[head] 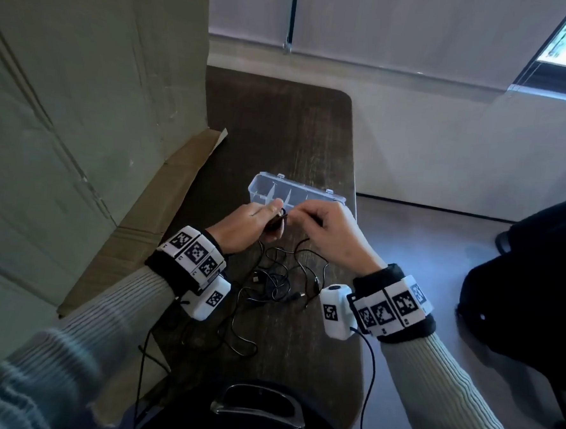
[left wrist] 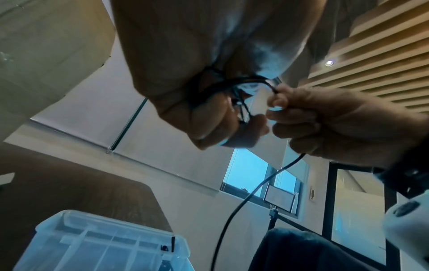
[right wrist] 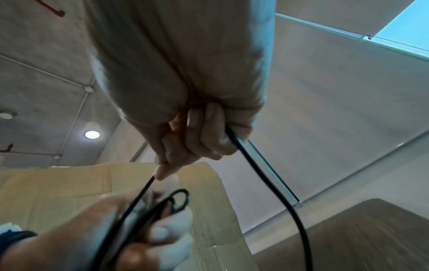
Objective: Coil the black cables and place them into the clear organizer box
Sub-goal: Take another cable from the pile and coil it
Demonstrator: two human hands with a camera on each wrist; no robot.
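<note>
My left hand grips a small coil of black cable just above the table, in front of the clear organizer box. The coil's loops wrap around my left fingers. My right hand pinches the free run of the same cable right beside the coil; the cable passes through its curled fingers and hangs down. A tangle of loose black cables lies on the table between my wrists. The box stands open, its dividers showing.
A large cardboard box stands at the left with a flap lying on the dark wooden table. The table's right edge runs close to my right wrist. A dark bag sits on the floor at the right.
</note>
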